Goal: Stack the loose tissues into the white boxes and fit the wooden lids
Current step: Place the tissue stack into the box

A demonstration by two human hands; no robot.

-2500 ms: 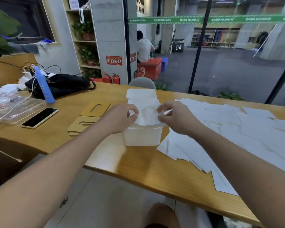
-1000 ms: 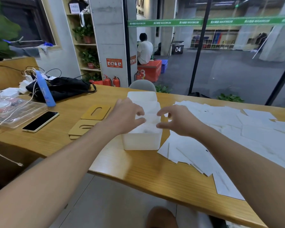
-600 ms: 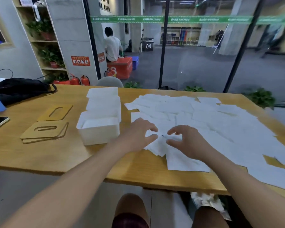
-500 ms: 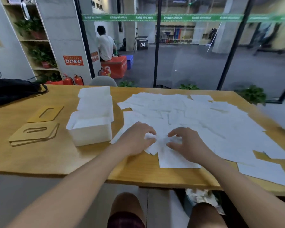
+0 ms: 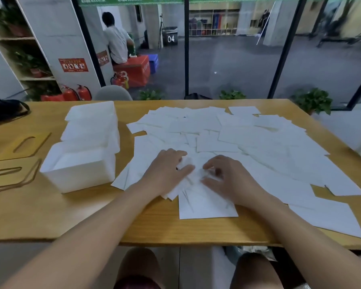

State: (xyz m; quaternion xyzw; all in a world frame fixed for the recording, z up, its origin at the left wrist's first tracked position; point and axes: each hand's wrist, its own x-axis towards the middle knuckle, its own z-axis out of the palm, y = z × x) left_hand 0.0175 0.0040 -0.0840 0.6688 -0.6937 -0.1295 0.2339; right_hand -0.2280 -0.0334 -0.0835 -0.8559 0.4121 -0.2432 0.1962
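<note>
Wooden table (image 5: 75, 217) fronts a glass wall with black mullions (image 5: 186, 49). Grey floor (image 5: 227, 65) beyond. Left: white pillar (image 5: 56, 38), open shelving with plants (image 5: 23, 59), red fire extinguishers (image 5: 79, 92). Seated person on red box (image 5: 133, 69). Far shelving (image 5: 213, 24) blurred, contents probably books.

The tissues (image 5: 248, 138) spread over the table (image 5: 50, 215) are plain white, as are the boxes (image 5: 79, 172). The table is honey-yellow wood, and the lids (image 5: 10, 161) are a similar tan. A black bag (image 5: 2, 111) sits far left. Beyond the glass, a red crate (image 5: 133, 69) and red fire extinguishers (image 5: 77, 93).
</note>
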